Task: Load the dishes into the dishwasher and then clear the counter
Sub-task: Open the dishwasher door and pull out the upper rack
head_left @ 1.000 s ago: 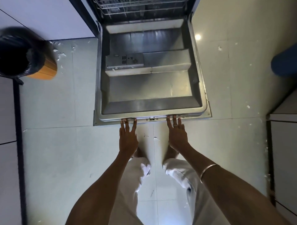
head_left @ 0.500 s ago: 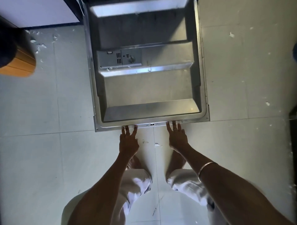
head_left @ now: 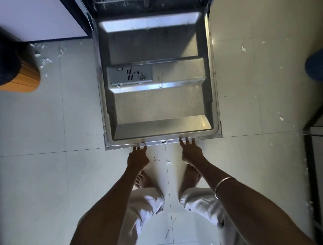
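The steel dishwasher door (head_left: 157, 105) lies folded down flat in front of me, inner side up, with its grey detergent compartment (head_left: 130, 75) left of centre. My left hand (head_left: 138, 157) touches the door's near edge with straight fingers, left of the latch (head_left: 163, 141). My right hand (head_left: 191, 153) touches the same edge right of the latch, fingers also straight. A strip of the wire rack (head_left: 120, 2) shows inside the machine at the top. No dishes are in view.
A wooden bin with a black bag (head_left: 19, 73) stands on the tiled floor at the left. A white cabinet front (head_left: 40, 19) is at top left. A blue object (head_left: 314, 66) and a dark-framed unit (head_left: 312, 157) stand at the right. My bare feet (head_left: 145, 180) are below the door.
My view dipped and then rose again, so the rack edge left the view and came back at the top. Both hands have stayed on the door's near edge.
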Action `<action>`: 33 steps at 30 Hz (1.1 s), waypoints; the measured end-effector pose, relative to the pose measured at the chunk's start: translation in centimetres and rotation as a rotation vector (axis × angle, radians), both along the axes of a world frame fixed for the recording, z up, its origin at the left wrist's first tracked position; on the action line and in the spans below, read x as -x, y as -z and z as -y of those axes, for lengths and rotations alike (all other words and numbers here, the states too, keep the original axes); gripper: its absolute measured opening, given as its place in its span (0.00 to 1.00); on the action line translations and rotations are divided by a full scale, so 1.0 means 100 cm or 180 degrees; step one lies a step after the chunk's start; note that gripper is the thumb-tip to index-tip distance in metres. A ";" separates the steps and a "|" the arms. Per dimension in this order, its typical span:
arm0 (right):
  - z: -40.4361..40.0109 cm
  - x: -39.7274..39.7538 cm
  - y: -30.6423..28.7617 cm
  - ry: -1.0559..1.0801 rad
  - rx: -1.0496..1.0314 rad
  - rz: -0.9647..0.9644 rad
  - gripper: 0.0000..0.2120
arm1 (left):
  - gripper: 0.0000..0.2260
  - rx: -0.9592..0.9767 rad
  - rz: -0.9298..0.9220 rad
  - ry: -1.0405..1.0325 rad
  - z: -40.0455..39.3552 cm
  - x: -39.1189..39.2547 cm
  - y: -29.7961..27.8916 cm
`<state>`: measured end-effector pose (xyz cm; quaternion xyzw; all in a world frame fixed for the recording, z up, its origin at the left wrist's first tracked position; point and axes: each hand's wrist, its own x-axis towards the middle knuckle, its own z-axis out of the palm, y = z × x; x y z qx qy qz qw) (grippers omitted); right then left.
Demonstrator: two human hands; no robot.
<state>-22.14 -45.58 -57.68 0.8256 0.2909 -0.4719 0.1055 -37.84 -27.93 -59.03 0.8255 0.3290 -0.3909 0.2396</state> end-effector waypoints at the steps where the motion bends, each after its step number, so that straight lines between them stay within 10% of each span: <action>1: -0.004 -0.002 -0.014 0.0003 -0.0049 0.0059 0.38 | 0.29 -0.0004 0.0002 -0.0022 -0.007 -0.003 -0.011; 23: -0.140 -0.088 -0.337 0.0195 -0.1024 0.0824 0.30 | 0.24 -0.0548 0.1856 0.0098 -0.127 -0.111 -0.332; 33: -0.214 -0.185 -0.389 -0.0047 -0.1360 0.1101 0.31 | 0.23 -0.1098 0.2329 0.0335 -0.242 -0.187 -0.398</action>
